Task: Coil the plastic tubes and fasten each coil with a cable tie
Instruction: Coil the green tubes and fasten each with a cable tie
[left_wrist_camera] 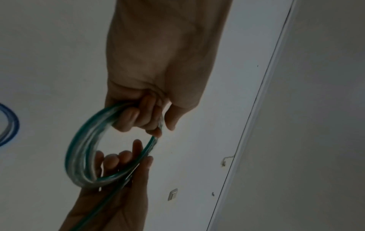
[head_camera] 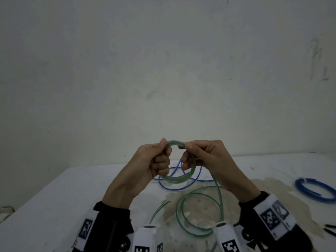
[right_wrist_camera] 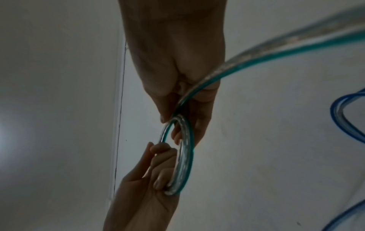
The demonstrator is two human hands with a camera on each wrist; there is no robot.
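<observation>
Both hands were up over the table [head_camera: 54,193]: left hand [head_camera: 145,166] gripped the green tube coil [head_camera: 174,179] w/ curled fingers, right hand [head_camera: 205,159] pinched its top & fed the loose green tube [head_camera: 200,211] trailing to the tabletop. Loose blue tube [head_camera: 181,188] lay behind; tied blue coil [head_camera: 314,190] far right, partly cut off. Dark strips [head_camera: 330,229] at right edge, hard to make out.

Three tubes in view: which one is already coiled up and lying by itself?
The dark blue coil at the table's right edge. The green tube is half-wound in both hands, and the light blue tube behind them lies loose.
</observation>
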